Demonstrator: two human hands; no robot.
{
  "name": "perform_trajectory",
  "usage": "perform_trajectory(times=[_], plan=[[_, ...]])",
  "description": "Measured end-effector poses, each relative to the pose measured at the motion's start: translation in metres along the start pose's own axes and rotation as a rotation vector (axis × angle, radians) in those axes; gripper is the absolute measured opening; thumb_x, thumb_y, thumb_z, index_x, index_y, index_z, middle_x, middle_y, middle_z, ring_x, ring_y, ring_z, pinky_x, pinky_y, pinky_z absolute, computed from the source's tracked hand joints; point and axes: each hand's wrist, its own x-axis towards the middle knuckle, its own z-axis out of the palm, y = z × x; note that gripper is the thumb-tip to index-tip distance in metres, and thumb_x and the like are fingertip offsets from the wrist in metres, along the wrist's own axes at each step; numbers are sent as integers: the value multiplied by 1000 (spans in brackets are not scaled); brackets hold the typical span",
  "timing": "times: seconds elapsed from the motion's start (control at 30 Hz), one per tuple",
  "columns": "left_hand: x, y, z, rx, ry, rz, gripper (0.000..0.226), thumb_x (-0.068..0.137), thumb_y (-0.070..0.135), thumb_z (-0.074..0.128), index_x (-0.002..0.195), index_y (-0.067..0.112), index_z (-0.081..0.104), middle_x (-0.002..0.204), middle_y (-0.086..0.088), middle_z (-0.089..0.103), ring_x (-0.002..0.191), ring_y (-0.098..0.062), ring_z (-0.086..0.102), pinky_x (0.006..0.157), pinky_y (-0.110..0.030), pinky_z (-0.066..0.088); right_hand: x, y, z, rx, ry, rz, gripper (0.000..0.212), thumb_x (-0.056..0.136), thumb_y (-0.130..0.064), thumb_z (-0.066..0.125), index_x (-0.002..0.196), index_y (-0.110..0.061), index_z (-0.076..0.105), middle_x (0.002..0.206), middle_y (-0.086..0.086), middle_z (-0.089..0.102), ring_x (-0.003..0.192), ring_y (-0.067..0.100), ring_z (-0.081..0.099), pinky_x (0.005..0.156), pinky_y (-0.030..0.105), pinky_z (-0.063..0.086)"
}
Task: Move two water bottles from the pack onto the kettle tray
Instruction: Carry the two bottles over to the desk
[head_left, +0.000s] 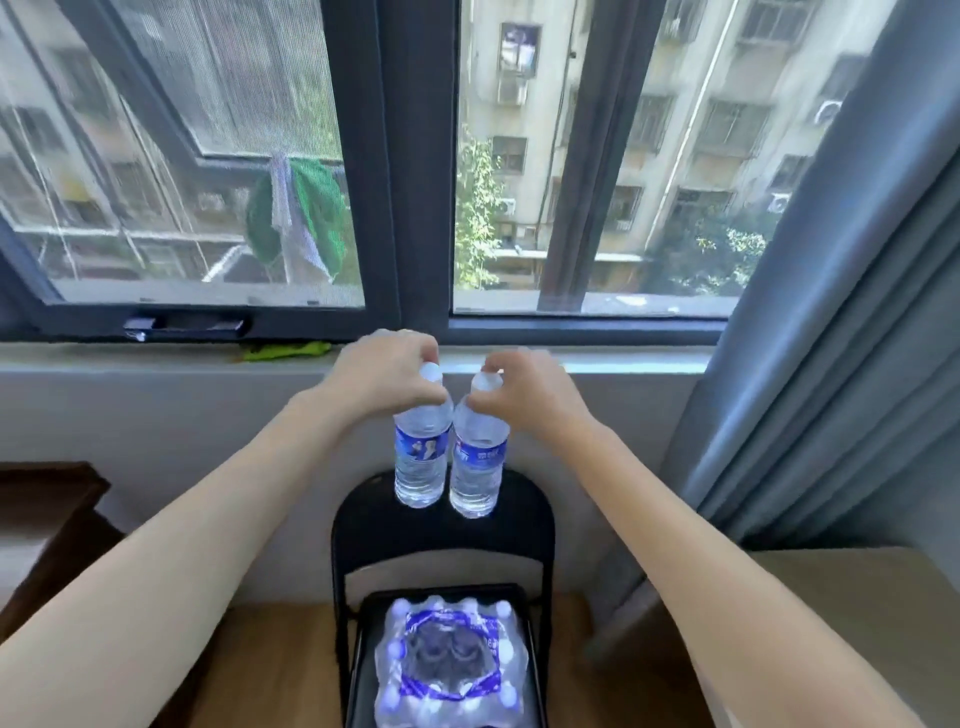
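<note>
At the centre of the frame, the left hand (387, 371) grips the neck of a clear plastic water bottle with a white cap and blue label (422, 452), and the right hand (524, 392) grips the neck of a second clear plastic bottle with the same blue label (479, 460). Both bottles hang upright in the air, side by side and almost touching, in front of the top of the backrest of a black folding metal chair (441, 540). On the chair's seat, at the bottom centre, rests a shrink-wrapped pack of water bottles (449, 660), torn open in the middle of its top. A dark-framed window (410, 171) fills the upper frame, and a grey-blue curtain (852, 338) hangs at the right.
</note>
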Motion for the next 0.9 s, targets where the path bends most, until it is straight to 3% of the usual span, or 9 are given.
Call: perform_trajectory(times=[0.1,0.27,0.4,0.6,0.77,0.9], plan=[[3,21,-58,-38,76,9,16,66,35,68,67,30,53,67,8,59,67,-16,53,52,-28,34,16,-31,-54,32,70,-41,31,70,-29,70,55,-13,49,52,-2,42,53,17,37,45,27,26],[2,51,-133,-45,152,25,11,69,30,70,69,26,60,71,4,61,66,-16,54,53,-27,36,32,-72,-119,32,162,-118,31,70,-29,71,67,1,62,63,16,57,57,20,41,50,28,31],[-7,59,-158,-51,186,23,12,69,28,70,75,19,65,69,3,60,62,-12,52,52,-26,36,35,-88,-139,39,191,-180,22,70,-31,71,66,-11,63,59,1,56,52,15,46,47,23,33],[-38,26,-166,-9,219,-102,14,69,33,69,74,23,62,67,7,56,62,-13,52,53,-27,34,41,-121,-105,34,150,-240,26,69,-25,67,64,-1,57,54,5,44,52,18,33,47,27,26],[-99,-38,-175,-26,300,-309,21,66,36,68,75,18,62,64,4,57,58,-15,50,51,-28,34,38,-185,-49,94,43,-414,31,65,-24,62,53,-10,37,51,2,31,54,17,23,47,28,19],[-173,-93,-191,8,368,-468,25,62,40,64,71,17,58,65,3,57,59,-16,49,51,-28,33,23,-259,2,114,-56,-557,25,69,-26,63,59,-6,54,51,3,42,52,18,34,46,27,24]])
